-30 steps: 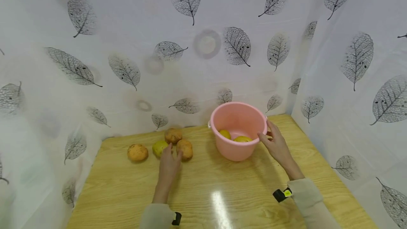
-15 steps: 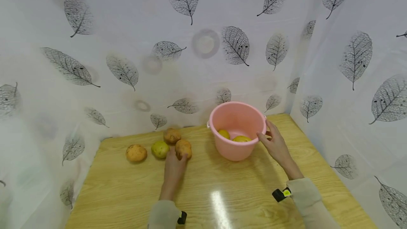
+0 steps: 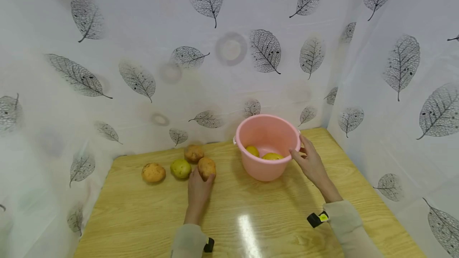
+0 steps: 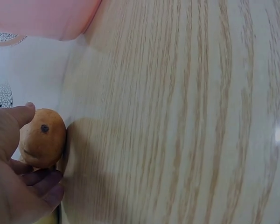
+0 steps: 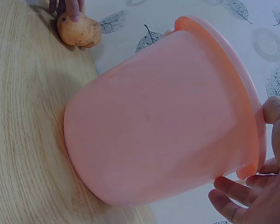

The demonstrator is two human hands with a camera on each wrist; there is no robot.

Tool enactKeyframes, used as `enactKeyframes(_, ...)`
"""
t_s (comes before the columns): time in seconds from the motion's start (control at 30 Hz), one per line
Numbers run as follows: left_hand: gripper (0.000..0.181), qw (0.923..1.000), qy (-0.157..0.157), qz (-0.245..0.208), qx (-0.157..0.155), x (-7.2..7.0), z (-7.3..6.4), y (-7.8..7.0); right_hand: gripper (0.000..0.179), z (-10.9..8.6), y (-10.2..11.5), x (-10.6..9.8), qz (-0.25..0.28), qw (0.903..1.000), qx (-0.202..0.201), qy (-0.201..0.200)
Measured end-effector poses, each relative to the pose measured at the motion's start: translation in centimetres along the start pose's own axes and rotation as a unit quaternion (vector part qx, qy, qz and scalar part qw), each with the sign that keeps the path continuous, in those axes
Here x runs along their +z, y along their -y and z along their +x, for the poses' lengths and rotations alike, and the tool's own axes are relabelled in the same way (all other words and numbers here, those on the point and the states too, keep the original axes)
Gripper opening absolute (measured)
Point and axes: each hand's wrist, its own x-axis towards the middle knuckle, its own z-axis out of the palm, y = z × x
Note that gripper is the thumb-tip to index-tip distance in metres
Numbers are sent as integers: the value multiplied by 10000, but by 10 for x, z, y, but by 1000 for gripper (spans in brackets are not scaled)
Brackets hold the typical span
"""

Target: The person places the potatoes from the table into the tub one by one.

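Observation:
In the head view my left hand (image 3: 199,189) holds a brown potato (image 3: 207,168) on the table, fingers on its left side and thumb on its right. The left wrist view shows the thumb above the potato (image 4: 45,138) and the curled fingers below it. A green, roundish fruit (image 3: 180,169) lies just left of that hand, and another potato (image 3: 194,153) sits behind. To the right, my right hand (image 3: 311,163) grips the rim of an upright pink bucket (image 3: 265,170), thumb at the rim and fingers along the outer wall. Yellow, rounded pieces (image 3: 273,156) lie inside it.
One more potato (image 3: 153,172) lies at the left of the wooden table (image 3: 143,214). A white curtain (image 3: 229,83) printed with leaves hangs right behind the table and along both sides. The bucket stands near the table's back edge.
My left hand has moved slightly right, from between the green fruit and the front potato onto that potato, and now grips it. The right hand and the bucket have stayed in place.

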Motion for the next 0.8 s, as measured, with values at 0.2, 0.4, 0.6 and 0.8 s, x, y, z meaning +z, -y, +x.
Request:
enactKeyframes(0.2,75,9995,-258,168,61,5,-1,2,65,0,0,0,-14,10000,23,17)
enactKeyframes(0.4,75,9985,-463,269,123,10,0,4,65,0,0,0,44,10000,14,26)
enactKeyframes(0.6,76,9978,-523,392,127,14,1,6,66,-1,1,0,55,10000,8,20)
enactKeyframes(0.8,75,9978,-475,444,92,14,1,6,66,-1,2,-1,-16,10000,23,44)
